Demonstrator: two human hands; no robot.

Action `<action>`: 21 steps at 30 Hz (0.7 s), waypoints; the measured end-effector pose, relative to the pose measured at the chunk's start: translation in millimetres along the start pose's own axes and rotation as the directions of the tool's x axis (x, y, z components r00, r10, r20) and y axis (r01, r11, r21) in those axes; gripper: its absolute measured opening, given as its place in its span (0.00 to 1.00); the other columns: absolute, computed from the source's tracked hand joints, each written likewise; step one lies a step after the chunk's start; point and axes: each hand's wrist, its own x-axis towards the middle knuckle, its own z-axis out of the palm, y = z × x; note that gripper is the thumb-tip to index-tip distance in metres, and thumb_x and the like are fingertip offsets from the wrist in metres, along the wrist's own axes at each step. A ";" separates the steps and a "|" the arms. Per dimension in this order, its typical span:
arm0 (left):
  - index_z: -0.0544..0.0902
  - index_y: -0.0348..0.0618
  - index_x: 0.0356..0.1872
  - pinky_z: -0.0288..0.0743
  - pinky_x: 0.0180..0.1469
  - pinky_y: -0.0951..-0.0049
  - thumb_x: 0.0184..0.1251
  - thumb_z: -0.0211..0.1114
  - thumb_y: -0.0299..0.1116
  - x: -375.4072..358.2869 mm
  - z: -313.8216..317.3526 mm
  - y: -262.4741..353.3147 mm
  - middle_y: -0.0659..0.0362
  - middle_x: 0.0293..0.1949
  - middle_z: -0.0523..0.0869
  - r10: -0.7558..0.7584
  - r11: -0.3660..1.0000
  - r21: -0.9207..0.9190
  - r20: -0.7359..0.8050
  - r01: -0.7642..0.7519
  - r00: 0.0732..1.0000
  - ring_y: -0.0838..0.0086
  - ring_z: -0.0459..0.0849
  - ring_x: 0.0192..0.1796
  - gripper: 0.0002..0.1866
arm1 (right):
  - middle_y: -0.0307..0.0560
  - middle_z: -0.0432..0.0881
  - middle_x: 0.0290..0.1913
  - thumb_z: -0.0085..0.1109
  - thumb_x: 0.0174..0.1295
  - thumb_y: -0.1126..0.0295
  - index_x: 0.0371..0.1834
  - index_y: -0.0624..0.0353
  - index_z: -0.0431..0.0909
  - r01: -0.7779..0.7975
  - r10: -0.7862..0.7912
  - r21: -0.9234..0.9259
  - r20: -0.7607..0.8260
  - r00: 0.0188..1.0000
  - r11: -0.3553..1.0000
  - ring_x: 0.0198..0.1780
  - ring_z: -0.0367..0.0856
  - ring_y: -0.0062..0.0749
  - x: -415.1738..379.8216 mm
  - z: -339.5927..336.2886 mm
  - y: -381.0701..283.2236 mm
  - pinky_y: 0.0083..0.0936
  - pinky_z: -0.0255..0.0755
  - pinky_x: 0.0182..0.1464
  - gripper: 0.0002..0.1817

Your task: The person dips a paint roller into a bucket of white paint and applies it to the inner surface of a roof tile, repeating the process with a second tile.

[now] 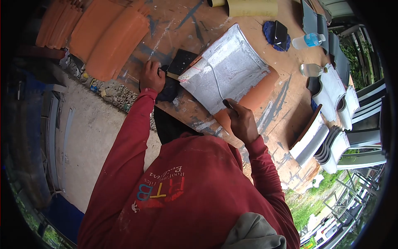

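A curved roof tile with a glossy whitish-silver face lies in front of me, overlapping an orange tile. My right hand is closed round the dark handle of a roller frame, whose thin bent metal rod runs across the silver face; its far end blends into the shiny surface. My left hand is closed on a dark-handled tool with a narrow tan end, which points at the tile's left corner. Beside that hand sit a black flat piece and a dark crumpled item.
Orange tiles are stacked at the upper left of the paint-marked wooden table. A dark phone-like object rests on blue cloth. Two bottles, one blue-labelled and one clear, lie near grey and white tiles at right.
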 end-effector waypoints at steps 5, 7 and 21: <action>0.78 0.41 0.45 0.76 0.50 0.45 0.58 0.62 0.30 0.6 -0.3 0.4 0.47 0.44 0.78 0.002 1.000 0.030 -0.032 -0.001 0.999 0.44 0.80 0.50 0.13 | 0.66 0.88 0.41 0.60 0.69 0.76 0.56 0.65 0.86 -0.116 0.119 -0.033 0.105 0.987 0.993 0.42 0.89 0.59 3.9 -39.5 0.6 0.41 0.81 0.43 0.14; 0.78 0.41 0.45 0.76 0.50 0.45 0.58 0.62 0.30 0.4 -2.0 0.9 0.47 0.44 0.78 -0.010 1.000 0.020 -0.015 0.010 1.000 0.44 0.80 0.50 0.13 | 0.66 0.88 0.40 0.60 0.69 0.76 0.56 0.64 0.86 -0.129 0.133 -0.046 0.118 0.984 0.991 0.41 0.89 0.59 6.7 -47.3 -5.9 0.42 0.80 0.43 0.14; 0.79 0.40 0.46 0.76 0.51 0.45 0.59 0.62 0.30 1.5 0.2 3.9 0.46 0.44 0.77 -0.003 1.000 0.005 0.005 0.003 1.000 0.44 0.79 0.51 0.14 | 0.63 0.87 0.33 0.62 0.68 0.74 0.58 0.62 0.86 -0.029 0.031 -0.036 0.037 0.999 0.999 0.34 0.88 0.55 31.8 -33.8 -2.2 0.41 0.79 0.40 0.16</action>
